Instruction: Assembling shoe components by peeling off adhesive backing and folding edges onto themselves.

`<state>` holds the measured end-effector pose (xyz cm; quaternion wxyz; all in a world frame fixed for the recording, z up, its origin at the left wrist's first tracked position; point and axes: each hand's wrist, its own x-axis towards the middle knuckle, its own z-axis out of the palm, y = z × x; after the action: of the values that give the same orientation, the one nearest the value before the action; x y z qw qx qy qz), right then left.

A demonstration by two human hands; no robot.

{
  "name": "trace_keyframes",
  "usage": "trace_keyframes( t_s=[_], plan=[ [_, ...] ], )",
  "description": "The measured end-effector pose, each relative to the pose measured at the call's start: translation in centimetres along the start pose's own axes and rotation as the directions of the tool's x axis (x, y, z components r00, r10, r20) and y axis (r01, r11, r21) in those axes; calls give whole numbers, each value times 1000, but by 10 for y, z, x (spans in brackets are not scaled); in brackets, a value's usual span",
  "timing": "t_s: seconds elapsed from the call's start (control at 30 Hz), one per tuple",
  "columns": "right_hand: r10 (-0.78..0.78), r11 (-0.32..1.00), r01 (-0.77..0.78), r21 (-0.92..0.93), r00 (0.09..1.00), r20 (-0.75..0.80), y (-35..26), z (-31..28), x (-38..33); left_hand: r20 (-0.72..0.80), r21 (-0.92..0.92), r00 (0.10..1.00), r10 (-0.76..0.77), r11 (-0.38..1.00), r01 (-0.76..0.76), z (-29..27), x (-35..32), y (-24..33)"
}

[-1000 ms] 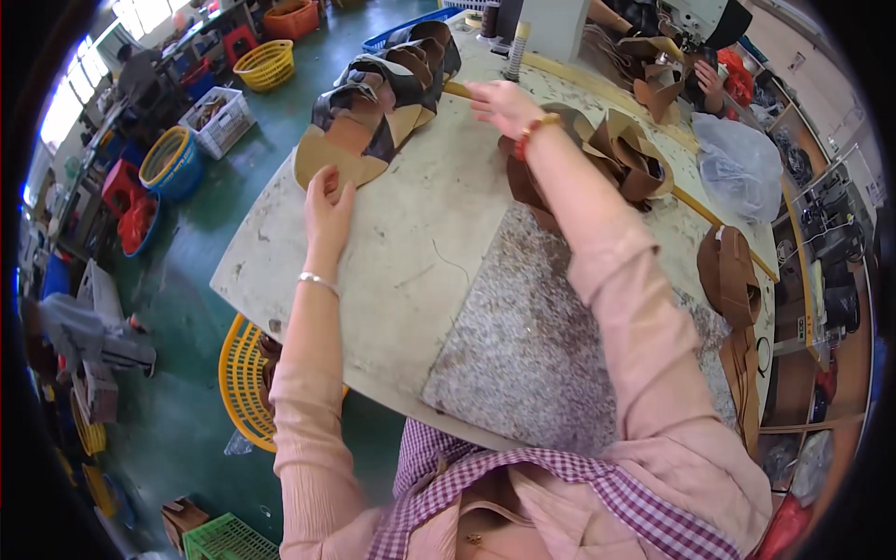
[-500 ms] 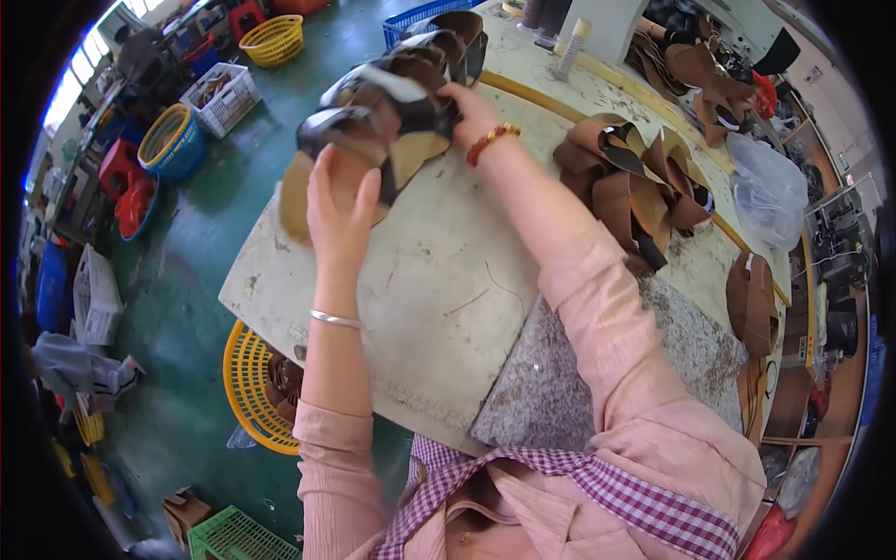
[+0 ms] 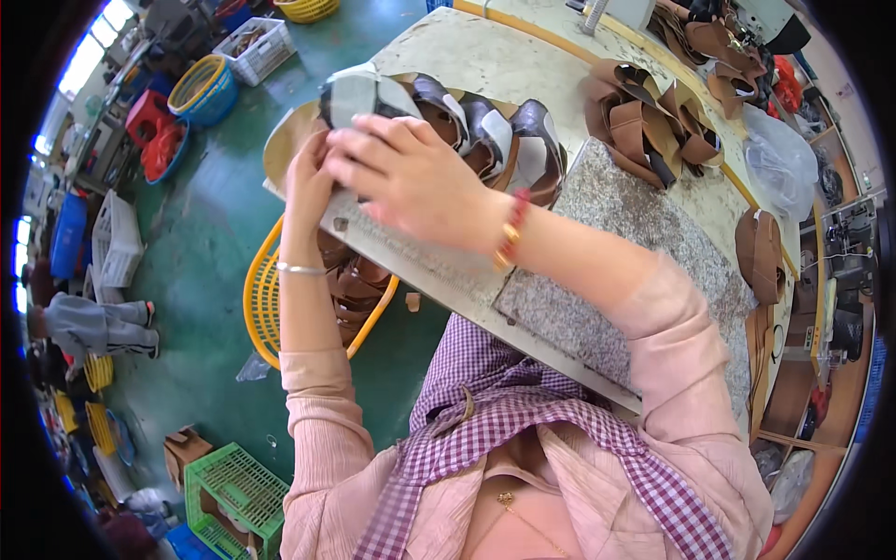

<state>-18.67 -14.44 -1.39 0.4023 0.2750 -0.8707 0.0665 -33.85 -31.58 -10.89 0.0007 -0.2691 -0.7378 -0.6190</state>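
A row of black-and-brown leather shoe uppers [image 3: 490, 131], with pale lining pieces, stands along the table's left part. My left hand [image 3: 308, 173] is at the near left end of the row, its fingers closed on the edge of the end upper [image 3: 359, 98]. Reaching across from the right, my right hand [image 3: 415, 177] lies over the left hand's fingertips beside that same upper. Its fingers are bent and smeared by motion, so what they grip cannot be made out. A flat tan piece [image 3: 285, 149] sticks out behind the left hand.
A pile of brown leather pieces [image 3: 644, 121] rests on the table's right side, near a mottled grey slab [image 3: 644, 252]. Below the table edge stands a yellow basket [image 3: 257, 299] of brown pieces. A green crate [image 3: 233, 495] is on the floor; a person [image 3: 98, 327] is at far left.
The row of uppers has come nearer and now lies lower in the view. My right hand has left the row's far side and crossed over to my left hand.
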Motion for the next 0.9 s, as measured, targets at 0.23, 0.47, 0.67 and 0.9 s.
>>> trace_keyframes(
  t_s=[0.23,0.47,0.67,0.9],
  plan=[
    [283,955,-180,-233,783,554,14,45,-29,278,200,959,-46,980,-11,-25,-1,7],
    [620,710,-692,130,701,351,-4,41,-10,288,442,939,189,843,-306,-16,-24,27],
    [722,641,-718,270,684,106,42,69,-20,241,605,967,83,766,-217,-41,-4,59],
    [784,506,-795,336,586,205,53,16,-77,-271,73,927,258,966,-248,-105,30,149]
  ],
)
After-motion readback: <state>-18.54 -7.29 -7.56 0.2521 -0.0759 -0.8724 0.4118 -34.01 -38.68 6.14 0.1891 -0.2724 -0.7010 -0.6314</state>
